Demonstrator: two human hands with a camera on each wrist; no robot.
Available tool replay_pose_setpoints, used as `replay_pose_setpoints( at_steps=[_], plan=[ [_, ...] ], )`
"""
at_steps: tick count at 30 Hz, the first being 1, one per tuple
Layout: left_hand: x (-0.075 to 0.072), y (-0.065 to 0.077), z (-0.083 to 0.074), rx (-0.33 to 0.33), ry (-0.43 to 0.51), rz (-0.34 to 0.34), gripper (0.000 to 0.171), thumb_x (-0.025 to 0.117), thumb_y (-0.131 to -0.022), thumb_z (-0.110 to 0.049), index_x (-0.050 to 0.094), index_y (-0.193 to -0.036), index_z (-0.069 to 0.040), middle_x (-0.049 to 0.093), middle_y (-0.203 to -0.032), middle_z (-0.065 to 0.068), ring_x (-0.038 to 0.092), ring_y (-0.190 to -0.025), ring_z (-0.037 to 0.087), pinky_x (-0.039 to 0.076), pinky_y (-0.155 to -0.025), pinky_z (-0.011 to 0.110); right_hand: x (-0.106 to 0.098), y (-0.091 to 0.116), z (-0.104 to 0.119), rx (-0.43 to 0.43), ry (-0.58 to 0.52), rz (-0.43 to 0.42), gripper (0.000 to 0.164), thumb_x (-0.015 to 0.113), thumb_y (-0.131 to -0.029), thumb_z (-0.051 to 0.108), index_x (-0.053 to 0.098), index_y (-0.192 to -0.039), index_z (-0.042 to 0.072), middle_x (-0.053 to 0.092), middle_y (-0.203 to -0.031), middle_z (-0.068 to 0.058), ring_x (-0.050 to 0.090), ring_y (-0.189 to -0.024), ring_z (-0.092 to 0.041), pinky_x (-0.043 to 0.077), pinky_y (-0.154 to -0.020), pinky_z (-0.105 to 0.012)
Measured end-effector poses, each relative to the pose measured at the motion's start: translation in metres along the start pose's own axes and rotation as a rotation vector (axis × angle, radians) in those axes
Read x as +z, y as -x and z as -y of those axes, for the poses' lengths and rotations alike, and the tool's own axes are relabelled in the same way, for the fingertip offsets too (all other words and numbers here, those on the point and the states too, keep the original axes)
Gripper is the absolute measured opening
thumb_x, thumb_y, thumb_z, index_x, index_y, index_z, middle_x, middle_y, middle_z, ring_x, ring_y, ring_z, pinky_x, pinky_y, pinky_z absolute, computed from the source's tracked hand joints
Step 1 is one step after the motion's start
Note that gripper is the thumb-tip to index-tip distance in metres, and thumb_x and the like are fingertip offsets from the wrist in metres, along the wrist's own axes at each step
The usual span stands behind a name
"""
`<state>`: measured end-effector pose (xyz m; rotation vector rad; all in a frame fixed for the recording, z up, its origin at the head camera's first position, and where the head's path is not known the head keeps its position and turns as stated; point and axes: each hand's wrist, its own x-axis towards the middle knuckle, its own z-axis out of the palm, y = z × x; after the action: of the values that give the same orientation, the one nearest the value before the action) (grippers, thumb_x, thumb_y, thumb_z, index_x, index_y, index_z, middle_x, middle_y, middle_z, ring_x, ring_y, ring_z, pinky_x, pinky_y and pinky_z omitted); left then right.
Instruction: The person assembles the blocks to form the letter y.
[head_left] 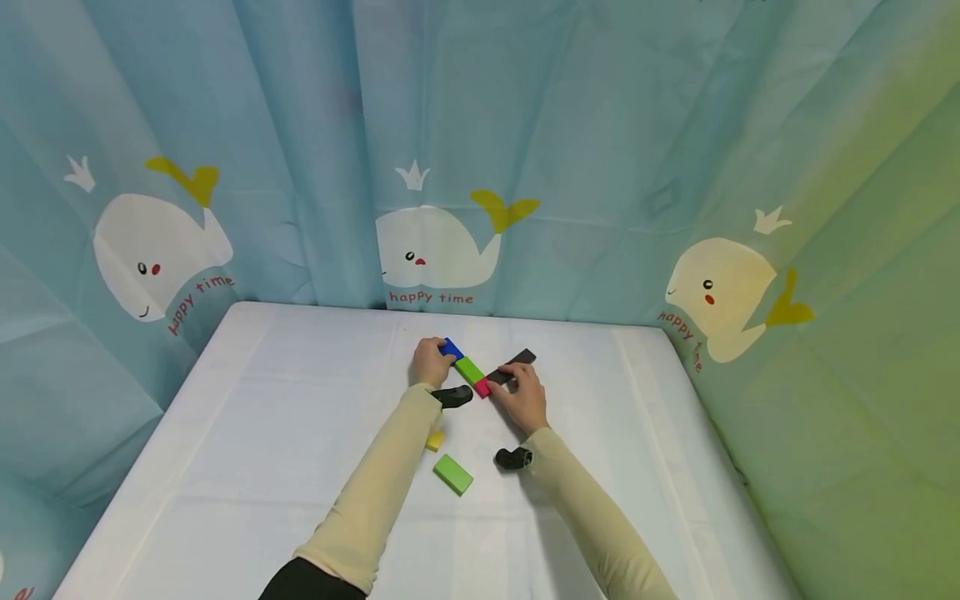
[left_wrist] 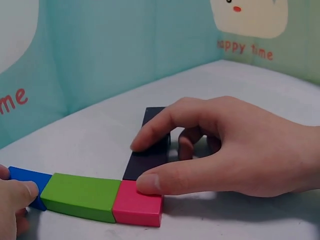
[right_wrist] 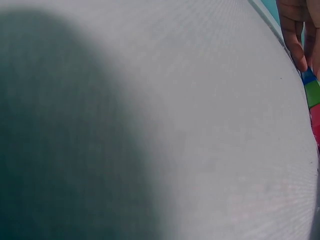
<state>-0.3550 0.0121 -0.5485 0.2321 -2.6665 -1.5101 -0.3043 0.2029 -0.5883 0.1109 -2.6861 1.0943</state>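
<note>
A blue block (head_left: 451, 348), a green block (head_left: 470, 371) and a pink block (head_left: 482, 388) lie end to end on the white table. From the pink end a long black piece (head_left: 520, 358) runs off at an angle, touching the pink block. My left hand (head_left: 431, 363) pinches the blue block at the far end. Over the pink and black pieces is my right hand (head_left: 527, 402); its thumb (left_wrist: 152, 183) touches the pink block (left_wrist: 137, 212) and its index finger touches the black piece (left_wrist: 145, 166). The other fingers bend beside it, partly hidden. In the right wrist view the row shows only at the edge.
A loose green block (head_left: 453, 475) lies nearer me, with a yellow block (head_left: 435, 441) partly hidden by the left sleeve (head_left: 382, 462). Curtains (head_left: 600, 150) with printed whales stand behind and beside the table (head_left: 300, 433). Black straps show at both wrists.
</note>
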Motion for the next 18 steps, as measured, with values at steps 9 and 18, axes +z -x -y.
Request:
replay_pose_setpoints(
  at_steps=[9, 18],
  plan=[
    [0.0037, -0.0014, -0.0012, -0.021, -0.019, 0.014, 0.034, 0.069, -0.091, -0.008, 0.064, -0.124, 0.000, 0.058, -0.125, 0.017, 0.055, -0.119, 0.029, 0.043, -0.103, 0.040, 0.0008, 0.0005, -0.0009, -0.016, 0.008, -0.011, 0.042, 0.075, -0.086, 0.037, 0.067, -0.118, 0.013, 0.054, -0.123, -0.010, 0.054, -0.102, -0.026, 0.037, -0.089, -0.046],
    [0.0035, -0.0027, 0.0007, 0.015, -0.024, 0.013, 0.033, 0.069, -0.091, -0.006, 0.065, -0.123, 0.001, 0.058, -0.124, 0.019, 0.055, -0.120, 0.031, 0.042, -0.103, 0.040, -0.0010, 0.0006, 0.0008, -0.008, -0.013, -0.002, 0.040, 0.074, -0.087, 0.035, 0.067, -0.118, 0.012, 0.054, -0.123, -0.011, 0.053, -0.103, -0.027, 0.036, -0.092, -0.046]
  ],
)
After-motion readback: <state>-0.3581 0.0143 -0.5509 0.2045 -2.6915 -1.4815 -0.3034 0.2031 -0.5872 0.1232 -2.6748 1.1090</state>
